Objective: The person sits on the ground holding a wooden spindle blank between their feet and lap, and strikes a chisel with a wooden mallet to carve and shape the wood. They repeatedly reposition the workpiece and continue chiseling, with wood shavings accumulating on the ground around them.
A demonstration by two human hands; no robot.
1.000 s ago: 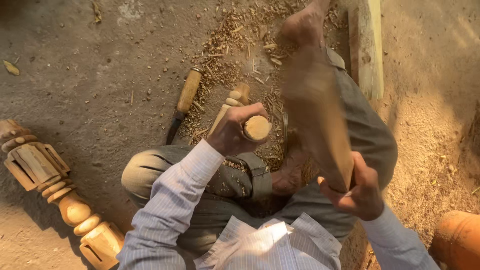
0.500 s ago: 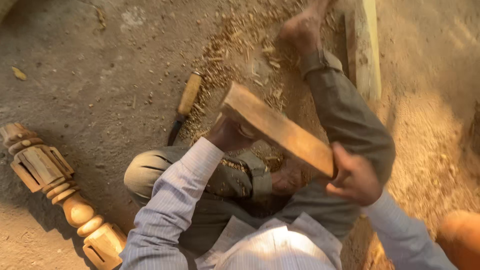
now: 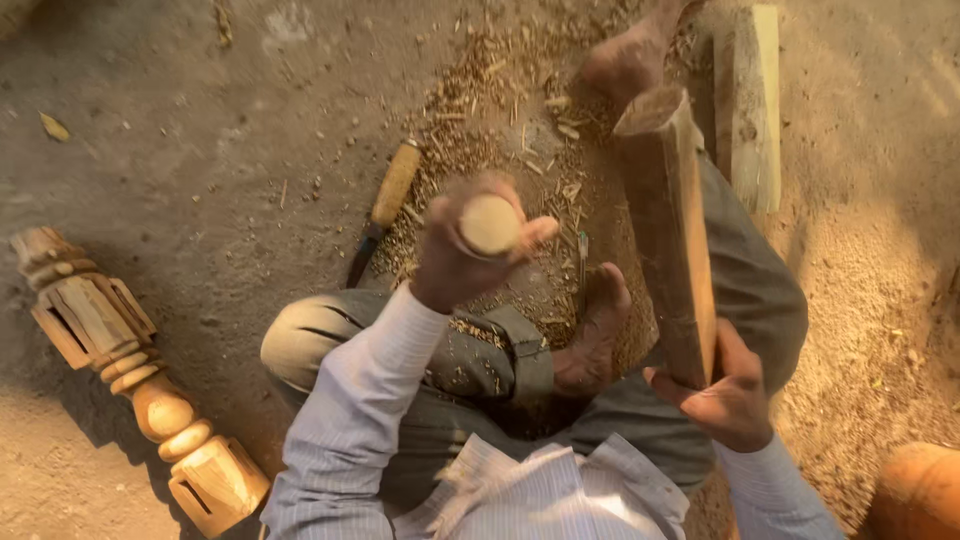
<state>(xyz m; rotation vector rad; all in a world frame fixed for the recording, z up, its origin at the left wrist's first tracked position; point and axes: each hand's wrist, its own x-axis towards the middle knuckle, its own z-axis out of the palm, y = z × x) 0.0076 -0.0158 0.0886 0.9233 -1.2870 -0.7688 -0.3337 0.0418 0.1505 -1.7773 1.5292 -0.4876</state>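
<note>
I sit on the ground with my legs folded. My left hand (image 3: 455, 255) is wrapped around the round wooden handle of a chisel (image 3: 488, 223), held upright so its butt end faces the camera; the blade is hidden below. My right hand (image 3: 722, 392) grips the near end of a long wooden mallet bat (image 3: 668, 220), which points away from me, raised to the right of the chisel and apart from it. My bare feet (image 3: 596, 335) rest among wood chips (image 3: 500, 110); what the chisel cuts into is hidden.
A second chisel with a wooden handle (image 3: 385, 205) lies on the dirt left of my left hand. A carved, turned wooden post (image 3: 125, 375) lies at the left. A squared wood block (image 3: 750, 100) lies at the upper right, an orange-brown rounded object (image 3: 915, 495) at the bottom right corner.
The mallet bat swung down across the chisel handle half a second ago and is now lifted back to the right. My left hand has kept the chisel in place.
</note>
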